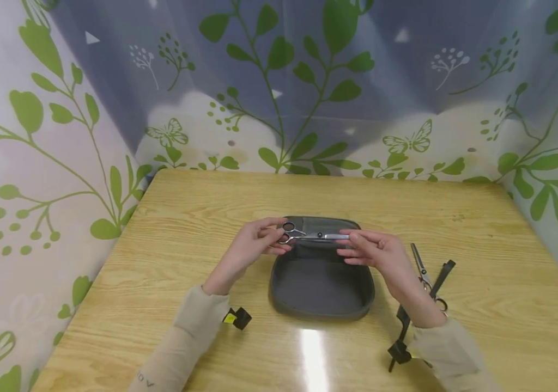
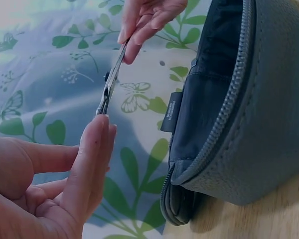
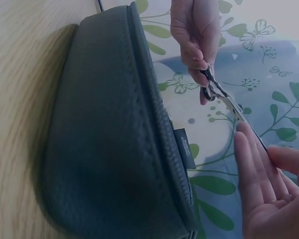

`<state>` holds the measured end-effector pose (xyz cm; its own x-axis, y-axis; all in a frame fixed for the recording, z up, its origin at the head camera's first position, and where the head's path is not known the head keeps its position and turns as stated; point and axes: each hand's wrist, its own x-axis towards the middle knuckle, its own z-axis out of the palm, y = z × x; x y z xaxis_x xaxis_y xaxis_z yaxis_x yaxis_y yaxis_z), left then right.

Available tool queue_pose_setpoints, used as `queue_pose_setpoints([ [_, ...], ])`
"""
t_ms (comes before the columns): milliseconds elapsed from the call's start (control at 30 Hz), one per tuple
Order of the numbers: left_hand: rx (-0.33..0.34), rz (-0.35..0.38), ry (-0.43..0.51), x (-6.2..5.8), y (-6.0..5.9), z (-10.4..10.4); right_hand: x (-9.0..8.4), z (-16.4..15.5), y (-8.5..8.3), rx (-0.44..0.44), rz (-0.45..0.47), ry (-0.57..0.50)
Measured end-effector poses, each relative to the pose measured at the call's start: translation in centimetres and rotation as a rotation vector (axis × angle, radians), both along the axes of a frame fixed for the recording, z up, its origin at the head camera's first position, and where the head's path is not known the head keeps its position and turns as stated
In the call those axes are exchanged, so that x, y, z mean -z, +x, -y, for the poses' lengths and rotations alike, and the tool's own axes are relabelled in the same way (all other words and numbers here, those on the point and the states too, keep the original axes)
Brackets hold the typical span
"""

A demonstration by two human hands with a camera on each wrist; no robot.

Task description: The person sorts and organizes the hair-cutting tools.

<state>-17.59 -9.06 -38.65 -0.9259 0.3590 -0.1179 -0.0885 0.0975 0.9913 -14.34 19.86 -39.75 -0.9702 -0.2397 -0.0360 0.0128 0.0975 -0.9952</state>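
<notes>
Silver scissors (image 1: 314, 236) are held level between both hands, above the open grey zippered case (image 1: 322, 317). My left hand (image 1: 254, 239) pinches them at the finger rings. At the blade end, my right hand (image 1: 374, 251) pinches the tips between thumb and fingers. In the left wrist view the scissors (image 2: 112, 79) are seen edge-on, with the pivot screw sticking out to one side. The right wrist view shows the rings of the scissors (image 3: 212, 88) at the left hand's fingertips (image 3: 198, 64). The case's lid stands tilted back behind the scissors.
On the table right of the case lie a second pair of scissors (image 1: 421, 264) and a black strip-like tool (image 1: 443, 279), partly hidden by the right forearm. The wooden table (image 1: 200, 207) ends at a leaf-patterned curtain (image 1: 279, 109) at the back and sides.
</notes>
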Motion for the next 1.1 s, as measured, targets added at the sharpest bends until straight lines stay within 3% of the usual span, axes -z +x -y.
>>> queue_pose_setpoints([
  [400,-0.038,0.025,0.054,0.2,-0.5,0.5,0.5,-0.3,-0.4,-0.032,0.001,0.055],
  [533,-0.081,0.014,0.063,0.1,-0.9,1.3,0.5,-0.7,-0.6,0.014,-0.056,0.086],
  [633,-0.125,-0.003,0.064,0.0,-1.6,2.7,0.4,-1.1,-0.7,0.091,-0.126,0.177],
  [833,-0.222,0.026,-0.009,0.0,-2.9,6.1,0.2,-1.9,-1.0,0.172,-0.195,0.415],
  [1100,-0.197,0.054,-0.14,0.7,-3.7,8.2,1.2,-2.3,-1.4,0.063,-0.161,0.461],
])
